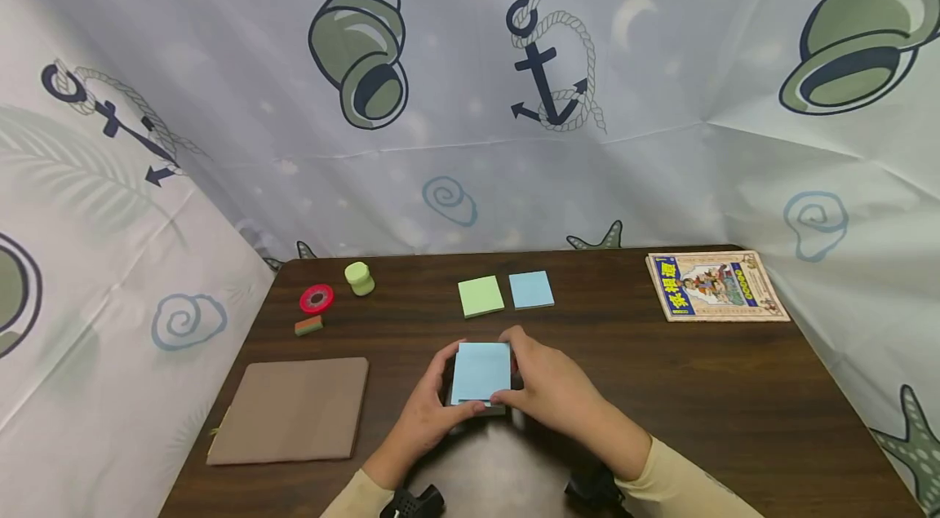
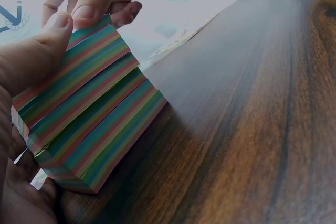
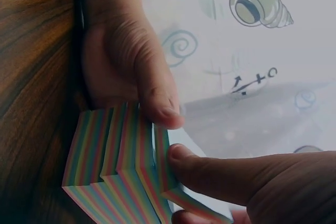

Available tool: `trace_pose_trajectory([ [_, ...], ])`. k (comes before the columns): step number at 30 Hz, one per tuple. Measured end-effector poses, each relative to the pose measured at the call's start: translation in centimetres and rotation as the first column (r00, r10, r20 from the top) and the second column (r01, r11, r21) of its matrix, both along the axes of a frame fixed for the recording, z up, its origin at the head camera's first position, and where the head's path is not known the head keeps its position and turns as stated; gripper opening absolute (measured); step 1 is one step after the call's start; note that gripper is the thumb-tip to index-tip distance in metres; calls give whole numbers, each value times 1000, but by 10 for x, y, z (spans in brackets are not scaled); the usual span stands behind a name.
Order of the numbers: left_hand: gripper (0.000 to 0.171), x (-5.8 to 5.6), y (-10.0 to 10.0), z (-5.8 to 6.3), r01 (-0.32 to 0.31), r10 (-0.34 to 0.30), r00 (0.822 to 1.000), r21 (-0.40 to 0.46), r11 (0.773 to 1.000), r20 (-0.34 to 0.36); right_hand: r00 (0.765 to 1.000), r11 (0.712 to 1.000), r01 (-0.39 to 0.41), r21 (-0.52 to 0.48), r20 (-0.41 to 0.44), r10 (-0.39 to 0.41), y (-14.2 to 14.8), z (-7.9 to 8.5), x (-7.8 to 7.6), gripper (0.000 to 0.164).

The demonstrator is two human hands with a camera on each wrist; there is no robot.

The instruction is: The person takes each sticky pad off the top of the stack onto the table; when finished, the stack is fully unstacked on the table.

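A tall stack of sticky note pads, pale blue on top, stands near the table's front. Its sides show coloured stripes in both wrist views, and the pads in it lie slightly out of line. My left hand grips the stack from the left, thumb at the near top edge and fingers round the side. On the right, my right hand pinches the topmost pad, thumb at its near edge. A thin gap shows under that pad in the right wrist view. Both thumbs are close together.
Behind the stack lie a green sticky pad and a blue one. At left are a brown notebook, a red ring-shaped roll, a small orange-green block and a light green object. Illustrated booklets lie at back right.
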State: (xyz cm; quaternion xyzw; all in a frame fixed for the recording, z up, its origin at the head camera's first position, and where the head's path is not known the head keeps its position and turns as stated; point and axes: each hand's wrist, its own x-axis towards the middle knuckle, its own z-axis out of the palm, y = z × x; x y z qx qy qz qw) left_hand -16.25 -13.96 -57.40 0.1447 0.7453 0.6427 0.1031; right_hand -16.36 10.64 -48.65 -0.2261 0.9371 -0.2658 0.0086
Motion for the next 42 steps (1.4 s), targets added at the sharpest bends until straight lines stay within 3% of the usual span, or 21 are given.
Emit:
trace_pose_trajectory([
  [8,100,0,1,2,-31,30,999,-38,999,-9,998,991,-32,-129,51,39,5,4,-3,72],
  [11,98,1,0,1,-38,37,999,-46,998,-18,993,968,-37,-247,102,63,7,7,-3,65],
  [13,96,1,0,0,-31,30,999,-34,999,-41,986,937,-22,-349,145,77,9,10,-5,60],
  [17,95,-1,0,-3,2,-2,994,1,1000,-105,968,843,65,-534,238,76,17,10,-15,57],
  [21,94,0,0,-4,28,-26,992,18,999,-124,946,703,162,-692,311,89,31,-3,-33,63],
  [25,94,1,-1,-4,29,-28,992,8,1000,-126,941,557,194,-808,313,126,48,-18,-51,66],
  [32,94,1,-1,-4,20,-19,992,3,1000,-126,945,388,187,-902,273,179,76,-53,-77,55],
  [34,94,1,-1,-4,22,-21,992,5,1000,-122,952,333,204,-921,266,152,82,-64,-81,50],
  [37,95,0,0,-4,27,-27,993,5,1000,-115,962,249,248,-936,268,51,90,-78,-87,42],
  [39,96,0,0,-3,30,-29,993,7,1000,-111,962,219,270,-937,270,-34,95,-84,-90,39],
  [42,95,-1,0,-2,24,-23,993,3,1000,-113,957,217,279,-935,253,-142,101,-86,-95,38],
])
